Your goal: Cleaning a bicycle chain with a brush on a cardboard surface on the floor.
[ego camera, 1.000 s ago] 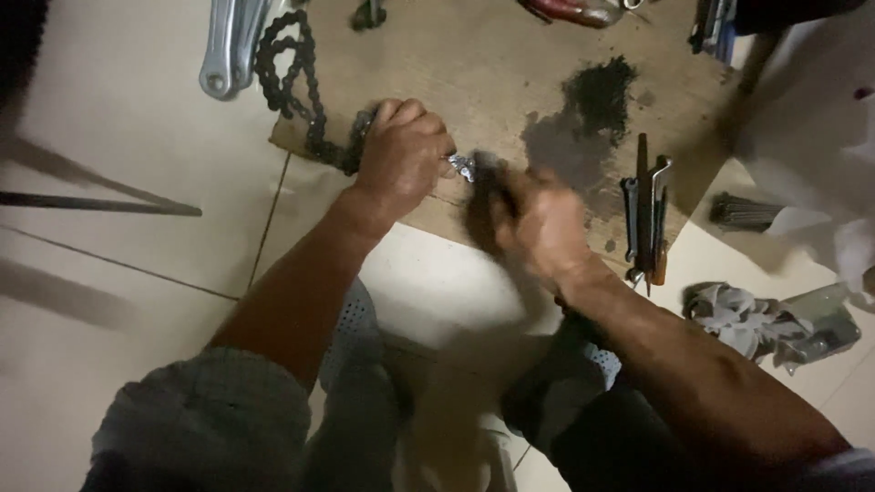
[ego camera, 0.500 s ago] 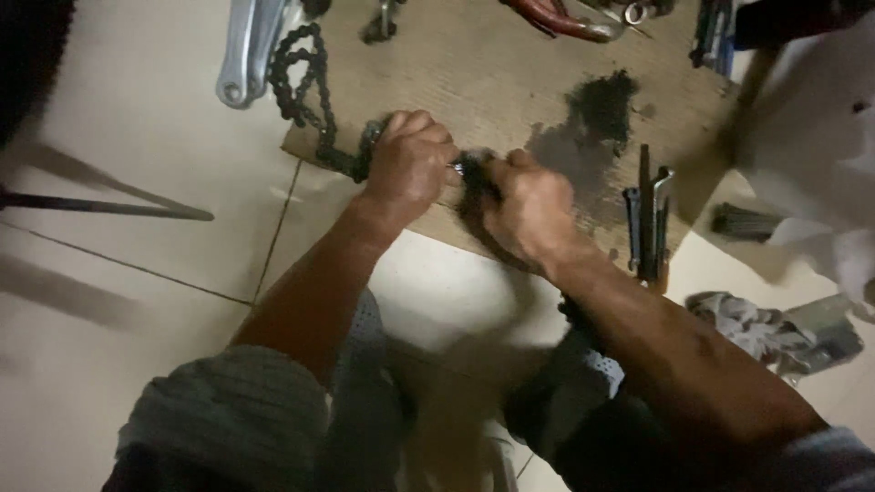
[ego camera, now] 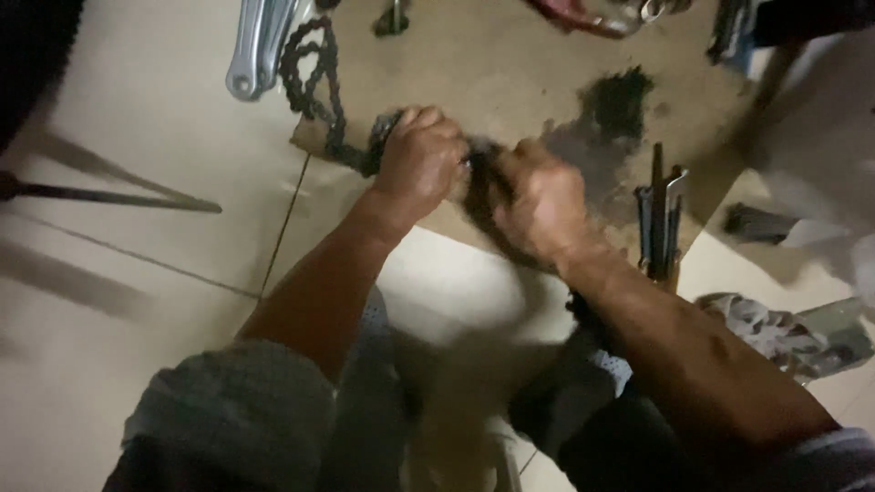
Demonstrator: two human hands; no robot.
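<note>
floor (ego camera: pixel 118 301): pale glossy tiles, thin grout lines | cardboard sheet (ego camera: pixel 510 64): brown, flat on the floor, dark greasy stain (ego camera: pixel 611 114) | light: dim, soft shadows

The chain (ego camera: pixel 314 87) is dark, greasy metal, lying on matt brown cardboard (ego camera: pixel 510 64) with a black oily stain (ego camera: pixel 615 105). The crank (ego camera: pixel 255 46) is smooth, bright metal. The floor tiles (ego camera: pixel 118 118) look glossy, and the rag (ego camera: pixel 775 333) is crumpled cloth.

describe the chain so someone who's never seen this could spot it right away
Start at the brown cardboard sheet spread on the pale tiled floor. Along its left edge a dark bicycle chain snakes down from beside a silver crank arm into the left hand. It is the only long, looping string of black links there.
</note>
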